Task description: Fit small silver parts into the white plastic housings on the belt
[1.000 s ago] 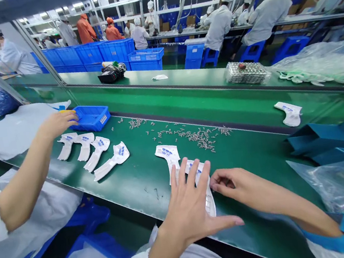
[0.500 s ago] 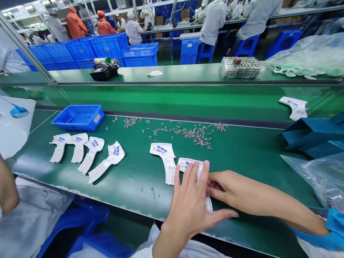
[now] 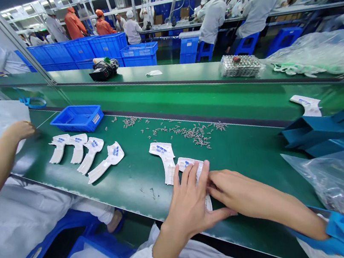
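My left hand (image 3: 187,202) lies flat, fingers spread, pinning the white plastic shell (image 3: 190,167) just below the screw scatter (image 3: 192,132); my right hand (image 3: 229,187) pinches its edge. Light, stiff, slippery-looking; best held by edges.

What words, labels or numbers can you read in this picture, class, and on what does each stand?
None can be read.
Small blue rectangular plastic bin: white label, too small.
White flat plastic parts: blue marks, blurred.
White part under the left hand and right hand: marks blurred.
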{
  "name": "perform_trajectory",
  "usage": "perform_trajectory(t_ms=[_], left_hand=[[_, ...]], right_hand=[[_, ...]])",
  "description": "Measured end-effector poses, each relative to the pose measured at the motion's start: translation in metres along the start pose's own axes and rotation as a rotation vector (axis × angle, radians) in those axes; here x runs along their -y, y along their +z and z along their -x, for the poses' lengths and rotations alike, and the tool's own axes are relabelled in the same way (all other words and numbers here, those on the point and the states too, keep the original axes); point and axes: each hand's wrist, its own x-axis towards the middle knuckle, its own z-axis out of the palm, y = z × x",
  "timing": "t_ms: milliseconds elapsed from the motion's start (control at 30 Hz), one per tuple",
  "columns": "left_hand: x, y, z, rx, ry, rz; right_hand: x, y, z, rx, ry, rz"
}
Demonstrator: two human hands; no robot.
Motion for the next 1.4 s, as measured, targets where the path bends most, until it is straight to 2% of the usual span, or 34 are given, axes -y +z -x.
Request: perform_trajectory(t_ms=[200,533,733,867,967,1033,1100,1133,1200,1267,1400], left_hand=[[0.0,0.001,-0.001,0.001,-0.002,0.005],[0.002,0.001,0.0,0.034,-0.01,0.007],[0.001,0.003,-0.003,0.077,-0.015,-0.007],[0.007,-0.003,-0.001,0.079,-0.001,-0.008],[0.011,-0.015,0.006,0.105,0.057,-0.009],[0.006,-0.023,0.013,0.093,0.07,-0.04],[-0.006,-0.024,0.02,0.036,0.018,-0.078],[-0.013,-0.02,0.022,0.0,-0.018,-0.095],[-0.025,-0.005,0.023,-0.072,-0.088,-0.128],[-0.03,0.017,0.02,-0.143,-0.15,-0.182],[-0.019,0.06,0.011,-0.261,-0.244,-0.313]], right_hand=[[0.0,-0.004,0.0,0.077,0.043,-0.018],[0.005,-0.003,0.0,0.024,0.015,0.026],[0.004,0.001,-0.004,0.046,0.144,0.094],[-0.007,0.002,-0.004,-0.006,0.033,-0.037],[-0.028,-0.009,-0.006,-0.053,-0.051,-0.196],[-0.049,-0.017,-0.011,-0.173,-0.044,-0.215],[-0.074,-0.022,-0.021,-0.372,-0.001,-0.133],[-0.085,-0.023,-0.028,-0.479,0.01,-0.069],[-0.102,-0.02,-0.04,-0.597,-0.035,0.036],[-0.11,-0.014,-0.051,-0.626,-0.096,0.108],[-0.108,-0.005,-0.058,-0.622,-0.139,0.15]])
